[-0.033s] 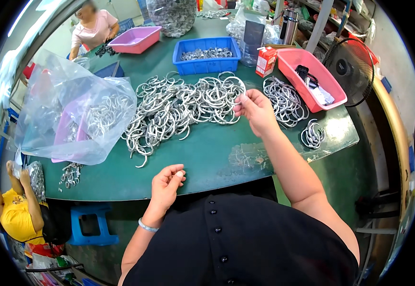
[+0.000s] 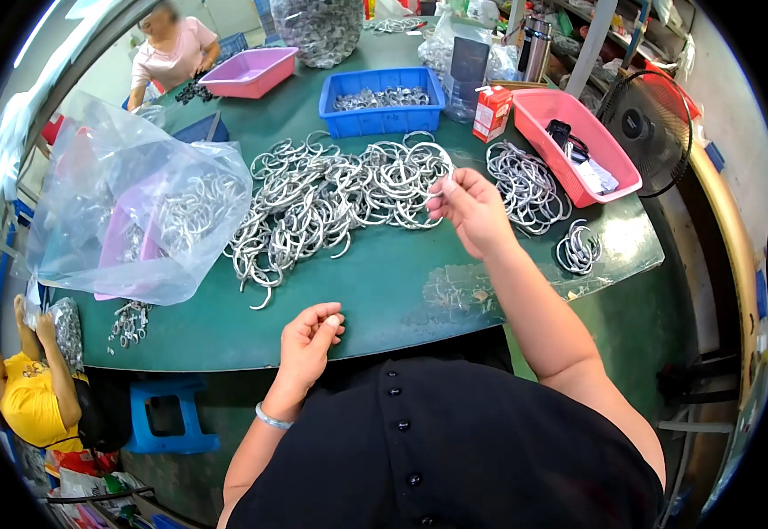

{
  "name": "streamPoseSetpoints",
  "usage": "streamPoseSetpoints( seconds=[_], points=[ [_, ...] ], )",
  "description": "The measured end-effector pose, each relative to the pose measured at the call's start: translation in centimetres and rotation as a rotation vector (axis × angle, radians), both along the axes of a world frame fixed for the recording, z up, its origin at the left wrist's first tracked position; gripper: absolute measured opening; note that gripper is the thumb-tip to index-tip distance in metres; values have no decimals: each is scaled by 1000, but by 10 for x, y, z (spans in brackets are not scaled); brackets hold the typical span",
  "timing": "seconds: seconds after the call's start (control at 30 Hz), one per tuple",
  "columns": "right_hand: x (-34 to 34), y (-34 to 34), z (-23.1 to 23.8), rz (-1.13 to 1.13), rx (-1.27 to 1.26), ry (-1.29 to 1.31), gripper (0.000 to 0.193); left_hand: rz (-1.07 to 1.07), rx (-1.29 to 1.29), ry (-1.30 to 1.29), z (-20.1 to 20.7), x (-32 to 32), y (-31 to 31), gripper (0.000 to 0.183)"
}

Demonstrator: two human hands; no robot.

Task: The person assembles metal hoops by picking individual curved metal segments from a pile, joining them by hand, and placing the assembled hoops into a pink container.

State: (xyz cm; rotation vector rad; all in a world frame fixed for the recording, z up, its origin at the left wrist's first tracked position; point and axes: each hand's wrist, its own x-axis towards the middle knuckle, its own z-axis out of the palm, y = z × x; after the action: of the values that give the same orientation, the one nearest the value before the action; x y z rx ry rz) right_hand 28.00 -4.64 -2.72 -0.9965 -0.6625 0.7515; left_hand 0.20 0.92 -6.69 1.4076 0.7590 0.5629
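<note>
Nearest, the left hand (image 2: 311, 339) is above the near edge of the green counter (image 2: 375, 286), its fingers curled in loosely with the thumb against them — whether anything is inside, I cannot tell. Left of it lie small metal rings (image 2: 130, 324); farther right sits a small bundle of silver hoops (image 2: 580, 248). The right hand (image 2: 472, 212) has its thumb and fingers pinched nearly together on the rim of a silver ring (image 2: 444, 157), at the right end of a wide, tangled ring pile (image 2: 313, 207) in the middle. A clear plastic bag (image 2: 71, 225) spreads left of that pile; another ring heap (image 2: 525, 189) lies to the right, beside a pink basket (image 2: 624, 189). Beyond — a blue bin (image 2: 382, 123) of small metal pieces and a red-and-white carton (image 2: 492, 115).
</note>
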Motion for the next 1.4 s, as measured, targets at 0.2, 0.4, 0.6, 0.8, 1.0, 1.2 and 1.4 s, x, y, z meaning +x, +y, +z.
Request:
streamPoseSetpoints(
  seconds=[0.2, 0.4, 0.6, 0.8, 1.0, 1.2, 1.4],
  points=[
    [-66, -18, -4, 355, 119, 166, 9, -89, -18, -134, 31, 25, -12, 25],
    [-96, -24, -11, 417, 139, 38, 7, -62, -149, -314, 40, 31, -9, 26],
    [-102, -26, -10, 371, 108, -284, 12, 5, -302, -394, 46, 26, -9, 17],
    [-107, -26, -10, 381, 60, -320, 16, 45, -332, -419, 44, 22, -6, 11],
    [-93, -32, -8, 389, -55, -168, 21, 76, -300, -359, 44, 17, -4, 10],
    [-84, -35, 0, 402, -102, -147, 18, 59, -287, -348, 43, 14, -4, 11],
    [-83, -36, 0, 425, -178, -85, 18, 49, -273, -328, 42, 11, -4, 13]
  ],
)
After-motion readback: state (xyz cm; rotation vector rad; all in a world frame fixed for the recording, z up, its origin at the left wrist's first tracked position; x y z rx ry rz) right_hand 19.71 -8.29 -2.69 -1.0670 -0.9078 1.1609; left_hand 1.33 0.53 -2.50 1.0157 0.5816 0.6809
